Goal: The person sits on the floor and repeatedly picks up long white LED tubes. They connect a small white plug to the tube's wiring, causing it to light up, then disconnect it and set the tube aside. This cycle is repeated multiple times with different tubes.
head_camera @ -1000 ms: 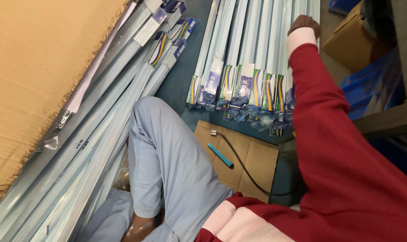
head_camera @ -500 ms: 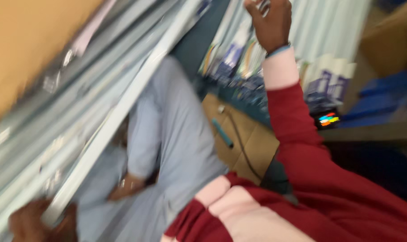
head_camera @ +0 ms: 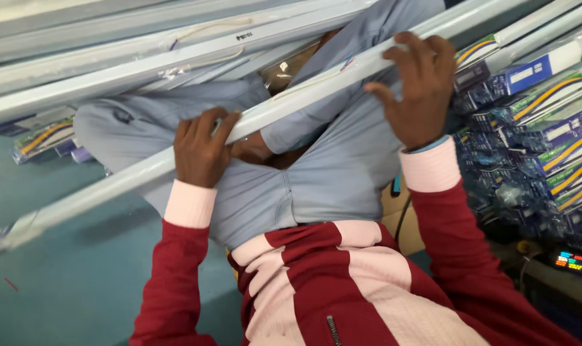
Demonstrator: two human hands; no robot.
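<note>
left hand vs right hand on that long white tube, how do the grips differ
The left hand wraps the long white tube from below at its lower stretch, fingers curled over the top. The right hand sits higher up the tube, fingers hooked over it with the thumb spread apart. Both hold the same tilted tube and wear pink-cuffed red sleeves.

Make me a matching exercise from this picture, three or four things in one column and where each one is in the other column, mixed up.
Things:
1. left hand
2. right hand
3. packaged tubes
4. small lit display

Places:
A. stacked at the right edge
B. lower right corner
C. gripping the long white tube lower down
D. gripping that tube higher up

Pairs: 1-C, 2-D, 3-A, 4-B
</note>
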